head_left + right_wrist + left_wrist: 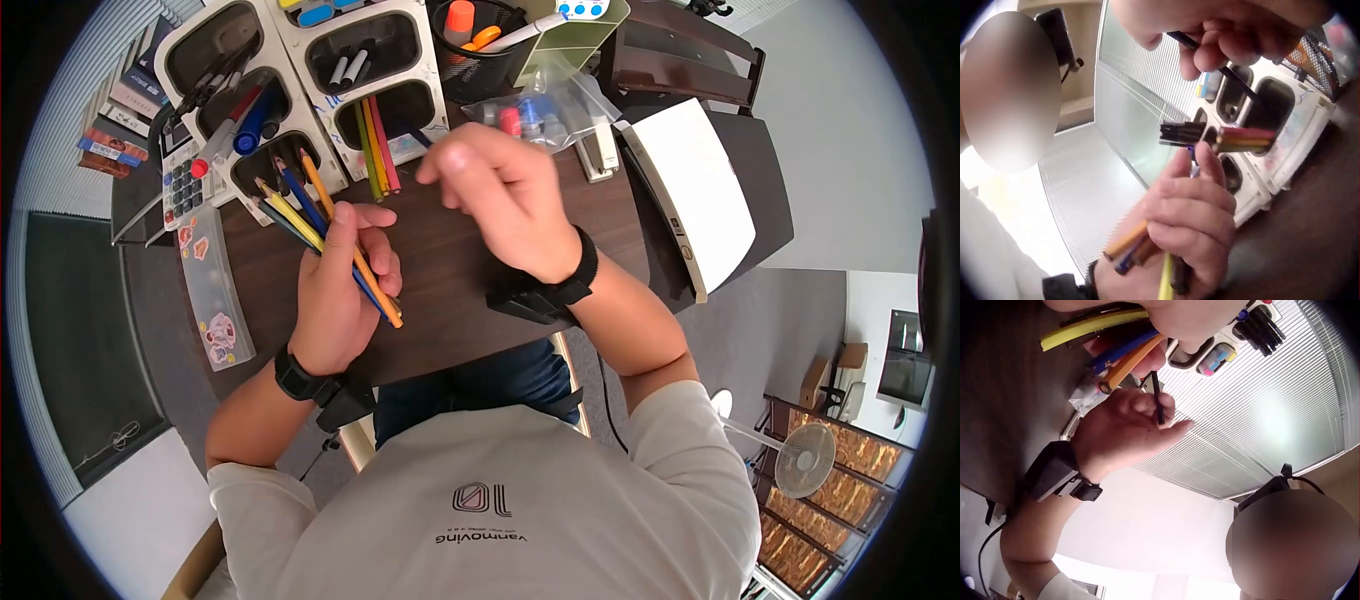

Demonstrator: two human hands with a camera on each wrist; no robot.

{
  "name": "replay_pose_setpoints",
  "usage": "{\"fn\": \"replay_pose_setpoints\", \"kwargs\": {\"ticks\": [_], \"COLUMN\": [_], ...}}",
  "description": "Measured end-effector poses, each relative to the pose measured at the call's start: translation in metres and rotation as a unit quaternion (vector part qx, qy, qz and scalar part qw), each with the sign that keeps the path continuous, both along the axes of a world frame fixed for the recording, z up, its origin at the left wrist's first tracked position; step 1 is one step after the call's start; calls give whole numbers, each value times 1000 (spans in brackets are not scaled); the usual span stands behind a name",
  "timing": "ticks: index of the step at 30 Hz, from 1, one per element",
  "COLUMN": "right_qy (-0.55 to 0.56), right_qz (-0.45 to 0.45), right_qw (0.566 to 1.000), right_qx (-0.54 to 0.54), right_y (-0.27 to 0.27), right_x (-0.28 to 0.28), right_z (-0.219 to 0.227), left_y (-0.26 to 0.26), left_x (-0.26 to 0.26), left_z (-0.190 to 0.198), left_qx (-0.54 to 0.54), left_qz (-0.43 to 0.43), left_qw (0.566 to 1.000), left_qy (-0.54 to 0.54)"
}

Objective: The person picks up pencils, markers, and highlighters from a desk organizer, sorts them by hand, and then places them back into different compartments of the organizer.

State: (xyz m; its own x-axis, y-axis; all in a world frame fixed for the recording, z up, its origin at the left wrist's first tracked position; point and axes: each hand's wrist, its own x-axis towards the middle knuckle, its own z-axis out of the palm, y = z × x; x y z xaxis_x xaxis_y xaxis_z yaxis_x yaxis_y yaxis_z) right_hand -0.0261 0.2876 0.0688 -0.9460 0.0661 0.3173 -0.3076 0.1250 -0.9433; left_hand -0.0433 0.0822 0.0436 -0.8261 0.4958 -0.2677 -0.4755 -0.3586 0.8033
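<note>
My left hand (340,290) grips several coloured pencils, among them an orange one (316,184), a blue one and a yellow one (1085,328). My right hand (510,200) is raised over the desk, right of the left hand, and pinches a thin dark pencil (1235,81). In the right wrist view that pencil's far end overlaps a dark compartment of the white organizer (1297,134). Pink, orange and green pencils (377,150) stand together in one organizer compartment.
Behind the hands are a black mesh cup (478,75) and a clear plastic bag (550,120). A stapler (598,150) and a white device (695,195) are at the right. A sticker-covered clear case (215,290) and a calculator (183,190) lie left.
</note>
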Motion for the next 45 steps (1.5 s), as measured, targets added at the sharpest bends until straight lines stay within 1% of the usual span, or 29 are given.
{"fn": "replay_pose_setpoints", "kwargs": {"ticks": [1, 2, 4, 7, 9, 10, 14, 16, 18, 23, 24, 25, 27, 32, 35, 38, 40, 41, 42, 43, 44, 45], "right_qy": [-26, -26, 28, -2, -16, -30, -29, -14, -19, -25, -40, -56, -49, -22, -17, 8, 22, 22, 20, 18, -104, -128], "right_qz": [3, 4, 20, 44, 52, 60, 76, 82, 80, 61, 61, 60, 59, 56, 51, 25, 69, 70, 186, 299, 376, 411], "right_qw": [1000, 1000, 999, 999, 998, 997, 997, 996, 996, 998, 997, 996, 997, 998, 998, 999, 995, 995, 982, 954, 921, 902], "right_qx": [15, 15, 13, 17, 21, 24, 12, 34, 37, 22, 21, 21, 23, 36, 23, 33, 65, 65, 34, 2, 24, 19], "right_y": [-4, -7, -11, -10, -9, -9, -9, -8, -8, -10, -10, -10, -10, -10, -10, -9, 2, 3, 5, 5, 10, 6], "right_x": [-2, -5, -12, -12, -12, -11, -11, -11, -11, -11, -11, -10, -11, -12, -12, -9, -4, -3, -3, -2, 4, 7], "right_z": [-2, -8, -22, -22, -21, -21, -20, -22, -20, -19, -17, -16, -18, -22, -20, -17, -11, -9, -8, -1, 15, 15], "left_y": [0, 0, 1, 0, -2, -2, -5, -4, 0, 1, 1, 0, 0, 1, 1, -5, -7, -8, -9, -8, -7, -7], "left_x": [0, 0, 0, 0, -1, -1, -1, -1, 1, 1, 1, 0, 0, 1, 1, -1, 0, 1, 2, 2, 2, 3], "left_z": [0, 1, 2, 3, 2, 2, 0, 1, 3, 7, 7, 6, 2, 6, 6, -3, -8, -9, -9, -8, -7, -4], "left_qx": [0, 1, 3, 14, 50, 51, 62, 63, 2, -33, -38, -38, -10, -20, -17, -1, 15, 11, 7, 7, 8, 8], "left_qz": [0, 1, 2, -1, -11, -11, -19, -18, 5, -11, -15, -16, -10, -21, -28, -36, -38, -14, 9, 11, 28, 44], "left_qw": [1000, 1000, 1000, 1000, 998, 998, 997, 997, 1000, 999, 999, 999, 1000, 1000, 999, 999, 999, 999, 998, 998, 995, 991], "left_qy": [0, 3, 7, -2, -37, -37, -34, -32, -27, -15, -12, -12, -11, -1, 2, 4, 5, 37, 69, 69, 97, 125]}}
